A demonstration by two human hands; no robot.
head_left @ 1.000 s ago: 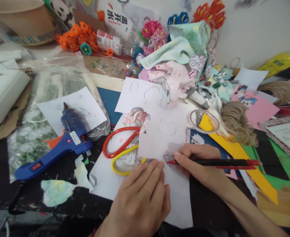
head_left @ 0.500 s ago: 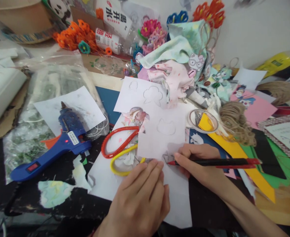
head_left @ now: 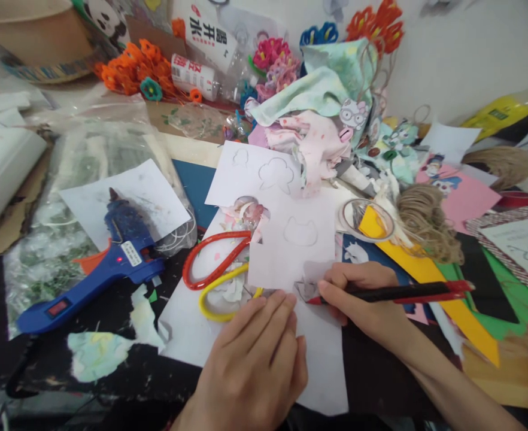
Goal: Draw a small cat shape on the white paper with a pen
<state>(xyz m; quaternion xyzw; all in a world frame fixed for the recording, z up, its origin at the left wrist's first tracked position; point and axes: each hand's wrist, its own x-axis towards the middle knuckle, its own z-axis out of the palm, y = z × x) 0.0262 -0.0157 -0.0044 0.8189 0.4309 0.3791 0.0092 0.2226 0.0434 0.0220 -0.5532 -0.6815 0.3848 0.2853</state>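
In my right hand [head_left: 358, 293] a black-and-red pen [head_left: 398, 292] is gripped, its tip resting on a sheet of white paper [head_left: 286, 257]. Near the tip is a small pencil-grey sketch [head_left: 306, 290], partly hidden by the hand. Higher on that sheet is a cat-head outline [head_left: 300, 231]. My left hand [head_left: 255, 353] lies flat on the paper, fingers stretched out and side by side. Just beyond its fingers are a red loop [head_left: 192, 263] and a yellow loop [head_left: 205, 302], which look like scissor handles; their blades are covered by paper. A cloud-like outline [head_left: 276, 173] shows farther up.
A blue glue gun [head_left: 129, 254] with a lit red light lies left, its nozzle over another paper [head_left: 165, 203]. Fabric scraps [head_left: 322, 137] are heaped at the back. A tape roll [head_left: 392, 224], twine [head_left: 425, 221] and a yellow strip [head_left: 452, 305] lie right.
The pen tip has shifted slightly down on the paper, and the small sketch has more dark lines. My left hand stays in place; the whole view has moved a little.
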